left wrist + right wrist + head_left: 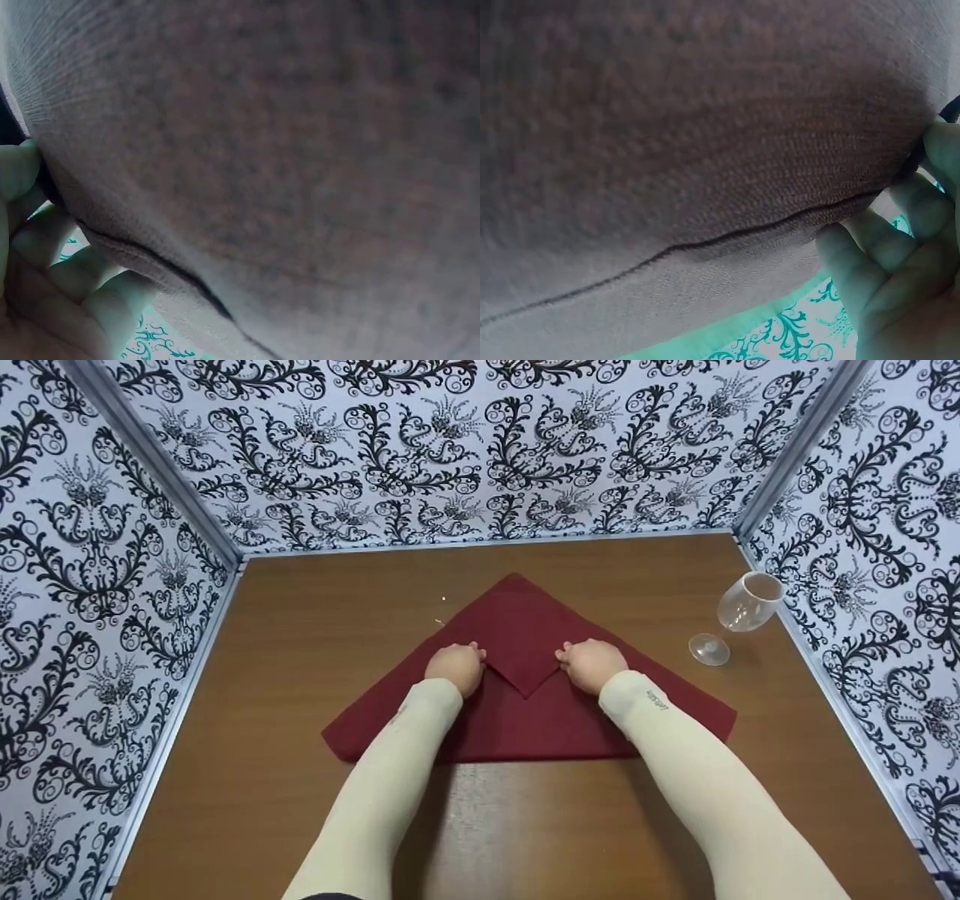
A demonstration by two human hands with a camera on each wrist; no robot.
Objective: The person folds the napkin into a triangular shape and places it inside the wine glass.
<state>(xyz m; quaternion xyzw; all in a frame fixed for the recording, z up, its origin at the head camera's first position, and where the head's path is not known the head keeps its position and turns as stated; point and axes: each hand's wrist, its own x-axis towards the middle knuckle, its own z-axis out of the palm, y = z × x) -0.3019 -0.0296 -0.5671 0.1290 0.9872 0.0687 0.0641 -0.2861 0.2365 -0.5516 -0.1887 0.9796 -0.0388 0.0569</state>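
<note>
A dark red cloth napkin [517,727] lies folded on the table, with a peak at the back and a smaller flap pointing down at its middle. My left hand [457,666] pinches the left edge of that flap. On the opposite edge, my right hand [592,664] pinches the fabric too. Close up in the left wrist view, the cloth [225,150] fills most of the picture, its edge between thumb and fingers. The right wrist view likewise has the cloth [705,150] held between thumb and curled fingers.
A clear wine glass [750,601] stands upright on the right side of the brown wooden table [300,645]. Patterned black-and-white panels [450,442] enclose the back and both sides. Small white specks lie left of the napkin's peak.
</note>
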